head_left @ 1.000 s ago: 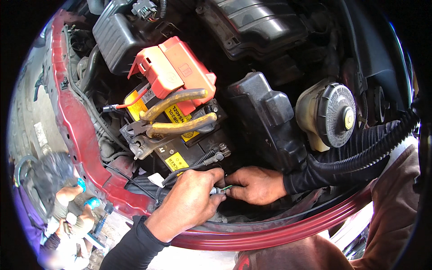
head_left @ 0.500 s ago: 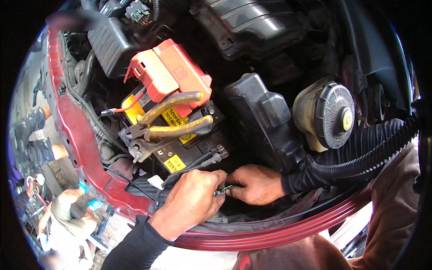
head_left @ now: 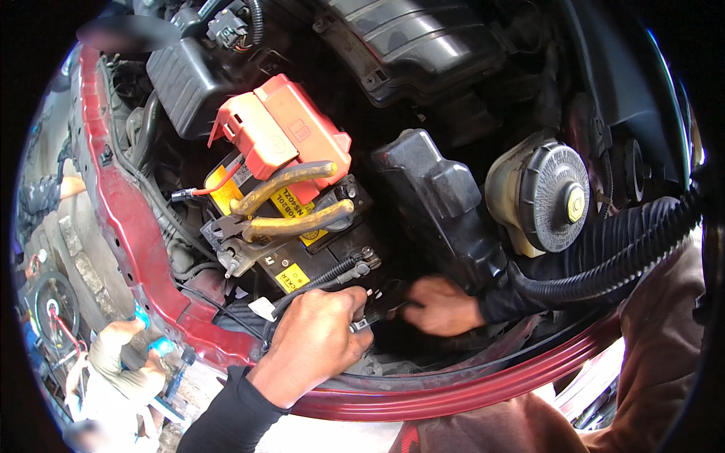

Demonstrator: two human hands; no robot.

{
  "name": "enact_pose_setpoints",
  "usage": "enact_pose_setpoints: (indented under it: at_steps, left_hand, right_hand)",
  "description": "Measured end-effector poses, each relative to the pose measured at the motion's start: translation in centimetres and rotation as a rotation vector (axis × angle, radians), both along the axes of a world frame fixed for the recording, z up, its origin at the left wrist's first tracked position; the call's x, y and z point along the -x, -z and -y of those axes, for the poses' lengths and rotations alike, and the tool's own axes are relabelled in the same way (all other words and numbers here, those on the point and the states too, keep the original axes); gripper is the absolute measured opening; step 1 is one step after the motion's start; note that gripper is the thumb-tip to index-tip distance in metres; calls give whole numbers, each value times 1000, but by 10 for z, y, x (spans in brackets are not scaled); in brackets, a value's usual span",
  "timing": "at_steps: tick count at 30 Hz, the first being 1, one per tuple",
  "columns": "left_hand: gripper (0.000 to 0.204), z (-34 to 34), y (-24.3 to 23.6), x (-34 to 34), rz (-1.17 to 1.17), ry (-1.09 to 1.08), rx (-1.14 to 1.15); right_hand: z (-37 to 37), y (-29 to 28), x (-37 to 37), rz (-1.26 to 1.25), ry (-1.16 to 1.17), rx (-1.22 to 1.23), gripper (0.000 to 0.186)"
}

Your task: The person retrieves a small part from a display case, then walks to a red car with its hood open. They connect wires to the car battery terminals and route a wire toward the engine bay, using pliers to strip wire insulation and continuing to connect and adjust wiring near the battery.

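Observation:
My left hand (head_left: 311, 341) is closed in a pinch in front of the car battery (head_left: 332, 253), with a small grey piece (head_left: 362, 325) showing at its fingertips; I cannot make out its kind. Just beyond those fingertips is a dark, partly hidden part (head_left: 387, 299). My right hand (head_left: 442, 306) is apart from the left, low beside a black box-shaped housing (head_left: 442, 200). Motion smears its fingers, so their grip cannot be read. Pliers with worn yellow handles (head_left: 298, 219) lie across the battery, below the red terminal cover (head_left: 294, 132).
A white-bodied reservoir with a round black cap (head_left: 555, 196) stands at the right, near a ribbed black hose (head_left: 596, 268). The red body edge (head_left: 423, 396) curves along the near side. At the far left, people sit or stand by a wheel (head_left: 54, 306).
My right hand has drawn away from the left hand to the right, and the green wire between them no longer shows. The left hand stays nearly in place.

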State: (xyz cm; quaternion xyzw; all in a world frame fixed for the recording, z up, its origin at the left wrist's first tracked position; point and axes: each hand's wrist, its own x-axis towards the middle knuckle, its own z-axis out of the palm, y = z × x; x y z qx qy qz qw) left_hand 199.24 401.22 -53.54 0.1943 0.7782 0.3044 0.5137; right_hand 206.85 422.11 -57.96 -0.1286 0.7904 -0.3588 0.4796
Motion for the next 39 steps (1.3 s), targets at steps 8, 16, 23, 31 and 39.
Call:
enact_pose_setpoints:
  at_steps: [8,16,23,31,39]
  left_hand:
    - [31,13,2,2,93,-15,-89]
    - [33,16,-2,1,139,-9,-112]
    - [33,11,-5,2,185,-42,-79]
    - [30,-2,-10,4,126,11,3]
    - [31,-3,-1,0,62,13,-46]
  right_hand:
    - [-7,-4,13,484,137,75,34]
    - [-5,-13,23,614,127,114,34]
    - [-9,-11,21,595,186,181,37]
    - [-6,-11,24,735,271,118,32]
    - [-2,-10,24,729,287,62,30]
